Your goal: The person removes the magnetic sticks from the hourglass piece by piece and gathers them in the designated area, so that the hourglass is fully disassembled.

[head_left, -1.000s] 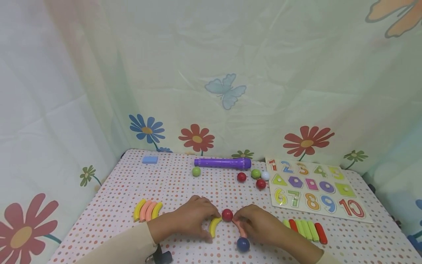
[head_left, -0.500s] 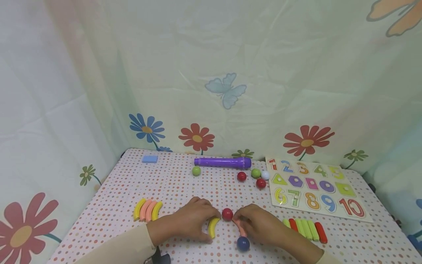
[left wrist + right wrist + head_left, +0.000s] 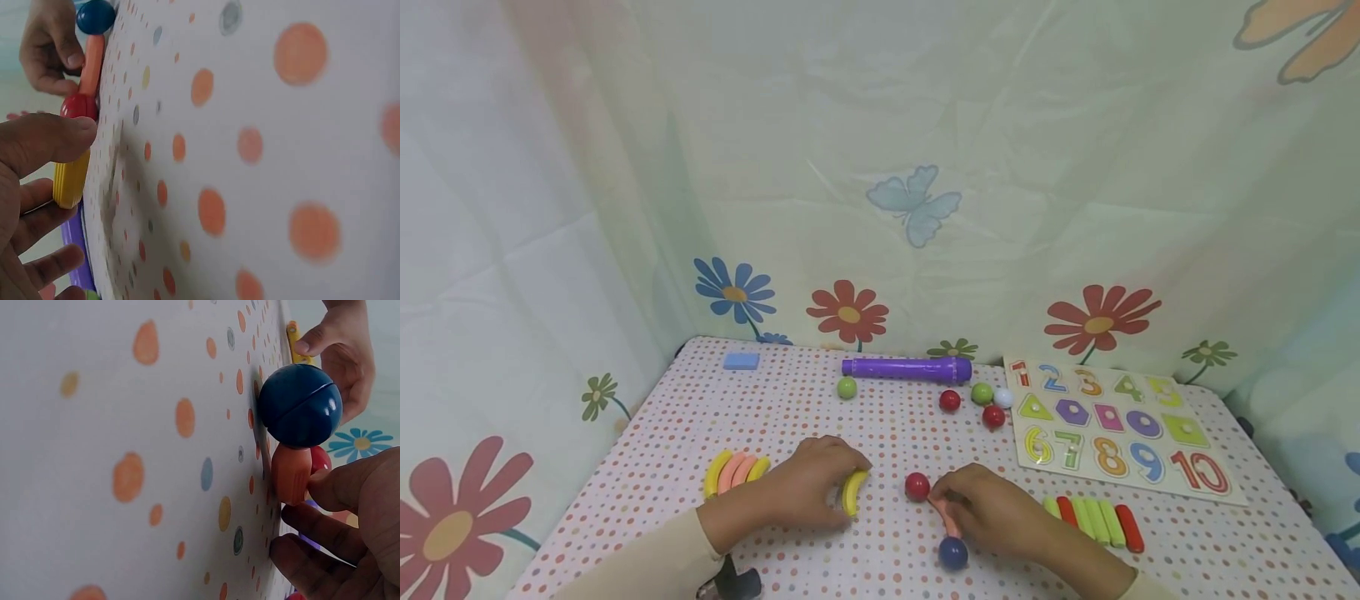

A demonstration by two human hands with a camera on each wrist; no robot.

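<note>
My left hand (image 3: 812,485) pinches a curved yellow toy stick (image 3: 853,492) between thumb and fingers, left of a red ball (image 3: 917,487). In the left wrist view the thumb crosses the upper end of the yellow stick (image 3: 72,178). My right hand (image 3: 996,510) pinches a curved salmon-coloured stick (image 3: 946,518) with thumb and forefinger. This stick runs from the red ball to a dark blue ball (image 3: 953,553), joining ends with both. In the right wrist view the blue ball (image 3: 301,405) sits in front, partly hiding the red one.
Curved yellow and pink sticks (image 3: 727,477) lie by the left forearm. Straight green and red sticks (image 3: 1097,522) lie beside the right forearm. Behind are a purple microphone-shaped tube (image 3: 906,369), loose balls (image 3: 950,401), a blue block (image 3: 741,362) and a number puzzle board (image 3: 1116,433).
My left hand has moved left and slightly back with the yellow stick, away from the red ball. The right hand, salmon stick and both balls have stayed in place.
</note>
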